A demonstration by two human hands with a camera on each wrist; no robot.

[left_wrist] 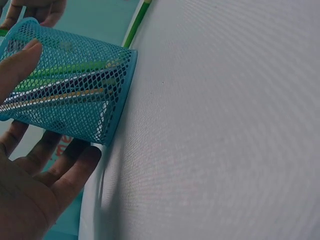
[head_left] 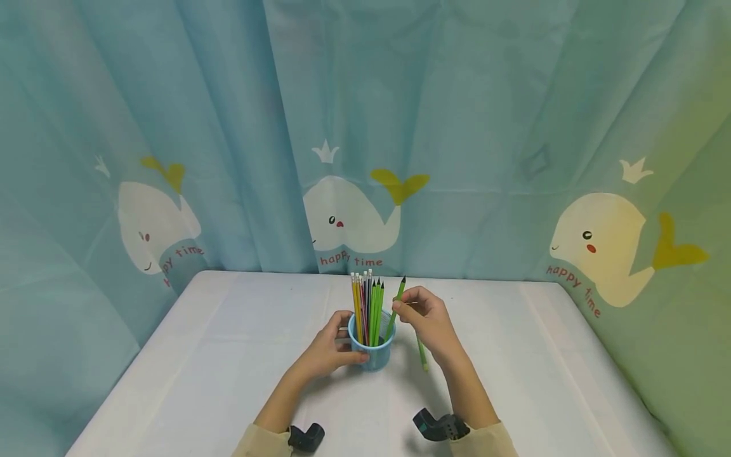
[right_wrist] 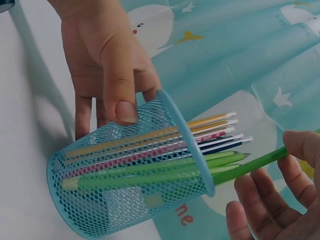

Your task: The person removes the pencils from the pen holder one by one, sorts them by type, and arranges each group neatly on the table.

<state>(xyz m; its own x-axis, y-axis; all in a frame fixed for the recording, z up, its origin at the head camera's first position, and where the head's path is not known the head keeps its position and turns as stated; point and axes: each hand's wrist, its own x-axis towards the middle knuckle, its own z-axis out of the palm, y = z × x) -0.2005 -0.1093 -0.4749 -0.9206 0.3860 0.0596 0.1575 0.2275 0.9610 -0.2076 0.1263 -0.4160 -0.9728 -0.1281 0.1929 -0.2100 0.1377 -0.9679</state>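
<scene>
A light-blue mesh pencil cup (head_left: 377,363) stands upright on the table. My left hand (head_left: 324,350) grips its side, with the thumb (right_wrist: 120,85) on one side of the mesh and the fingers on the other. Several pencils lean inside: striped and yellow ones with white erasers, plus green pencils (head_left: 377,311) with dark tips up. To the cup's right, my right hand (head_left: 431,320) pinches another green pencil (right_wrist: 255,164) near its upper part; its lower end is inside the rim. One more green pencil (head_left: 422,354) lies on the table, partly hidden beneath the right hand.
A white-covered table (head_left: 228,368) spreads around the cup. Behind it hangs a blue-green curtain (head_left: 485,127) printed with whales. Dark wrist cameras (head_left: 440,425) are strapped at both sleeves.
</scene>
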